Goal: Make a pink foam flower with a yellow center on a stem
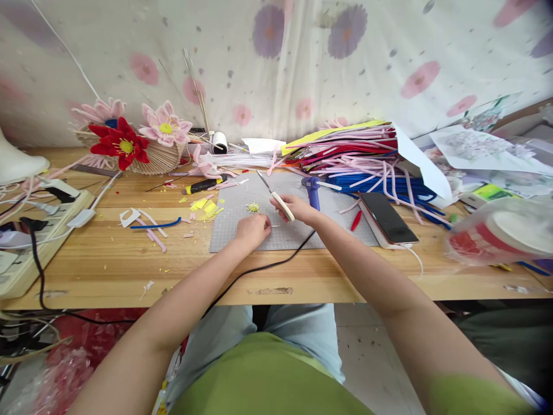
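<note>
Gripping a pair of slim metal scissors with cream-white handles, my right hand hangs over the grey gridded cutting mat on a pale wooden worktable, fingers curled around the handles and blades pointing forward and to my left. The blades look nearly together, though they are too small for me to be sure. Close by, my left hand is low over the mat with its fingers bent inward; whether they pinch anything I cannot tell, since the hand itself hides what is beneath. Just beyond it sits a pale yellow tuft of thin, spreading strands; whether hand and tuft touch cannot be made out. By its look the tuft should be very light, soft and easily crushed, so a gentle pinch where the strands gather, clear of the loose ends, would suit it best. The scissors should be stiff, smooth and modest in weight, best held by the handles with skin away from the blades. Beyond my right hand is a violet-blue plastic glue gun; to the left, bright yellow scraps are strewn about the mat's edge; to the right rests a small red leaf-shaped piece.
</note>
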The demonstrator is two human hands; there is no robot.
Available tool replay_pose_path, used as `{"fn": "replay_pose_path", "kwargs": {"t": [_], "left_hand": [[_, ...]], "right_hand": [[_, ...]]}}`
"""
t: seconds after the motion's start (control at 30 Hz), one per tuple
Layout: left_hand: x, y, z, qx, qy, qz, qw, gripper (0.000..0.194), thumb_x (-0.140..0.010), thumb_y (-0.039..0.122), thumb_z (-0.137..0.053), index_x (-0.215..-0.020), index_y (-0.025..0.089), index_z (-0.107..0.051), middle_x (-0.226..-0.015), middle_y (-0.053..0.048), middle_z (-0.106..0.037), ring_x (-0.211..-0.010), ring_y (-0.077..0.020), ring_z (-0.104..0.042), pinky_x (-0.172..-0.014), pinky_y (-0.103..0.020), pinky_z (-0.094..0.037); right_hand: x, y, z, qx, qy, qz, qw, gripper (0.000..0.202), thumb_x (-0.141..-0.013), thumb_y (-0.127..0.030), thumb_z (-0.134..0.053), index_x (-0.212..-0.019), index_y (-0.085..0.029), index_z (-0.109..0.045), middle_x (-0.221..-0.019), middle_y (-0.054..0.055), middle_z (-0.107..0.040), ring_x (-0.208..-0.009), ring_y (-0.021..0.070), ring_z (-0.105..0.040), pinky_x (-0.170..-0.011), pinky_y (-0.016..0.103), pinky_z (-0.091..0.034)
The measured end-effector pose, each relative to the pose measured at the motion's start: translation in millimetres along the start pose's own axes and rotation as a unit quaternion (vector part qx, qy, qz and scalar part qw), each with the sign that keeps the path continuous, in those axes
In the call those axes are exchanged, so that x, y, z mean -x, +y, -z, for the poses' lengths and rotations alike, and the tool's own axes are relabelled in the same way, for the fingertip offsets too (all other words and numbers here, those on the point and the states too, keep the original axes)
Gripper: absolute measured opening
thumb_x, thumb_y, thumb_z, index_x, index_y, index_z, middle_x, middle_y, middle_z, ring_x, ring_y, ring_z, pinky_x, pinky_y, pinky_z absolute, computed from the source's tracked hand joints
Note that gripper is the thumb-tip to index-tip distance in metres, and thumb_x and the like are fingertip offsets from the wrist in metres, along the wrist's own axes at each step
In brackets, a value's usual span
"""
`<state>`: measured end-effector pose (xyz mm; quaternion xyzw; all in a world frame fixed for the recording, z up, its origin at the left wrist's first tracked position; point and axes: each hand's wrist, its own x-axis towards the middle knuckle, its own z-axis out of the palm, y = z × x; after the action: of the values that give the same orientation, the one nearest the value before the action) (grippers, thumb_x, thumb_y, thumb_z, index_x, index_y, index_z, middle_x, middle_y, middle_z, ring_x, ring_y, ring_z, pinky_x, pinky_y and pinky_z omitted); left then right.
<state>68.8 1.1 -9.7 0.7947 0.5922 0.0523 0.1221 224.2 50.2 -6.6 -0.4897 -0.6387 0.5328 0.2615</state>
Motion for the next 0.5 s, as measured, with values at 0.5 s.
{"fn": "replay_pose_path", "kwargs": {"t": [0.5], "left_hand": [[6, -121, 88.6, 0.064, 0.178, 0.216, 0.958, 0.022, -0.076, 0.038, -0.056, -0.084, 0.019, -0.064, -0.075, -0.004, -0.063, -0.072, -0.0191, -0.057, -0.062, -0.031, -0.041]], "right_hand": [[13, -13, 15, 0.391, 0.113, -0.099, 0.908, 0.041, -0.079, -0.053, -0.046, -0.079, -0.015, -0.063, -0.079, 0.009, -0.067, -0.076, 0.0207, -0.062, -0.060, 0.025, -0.040]]}}
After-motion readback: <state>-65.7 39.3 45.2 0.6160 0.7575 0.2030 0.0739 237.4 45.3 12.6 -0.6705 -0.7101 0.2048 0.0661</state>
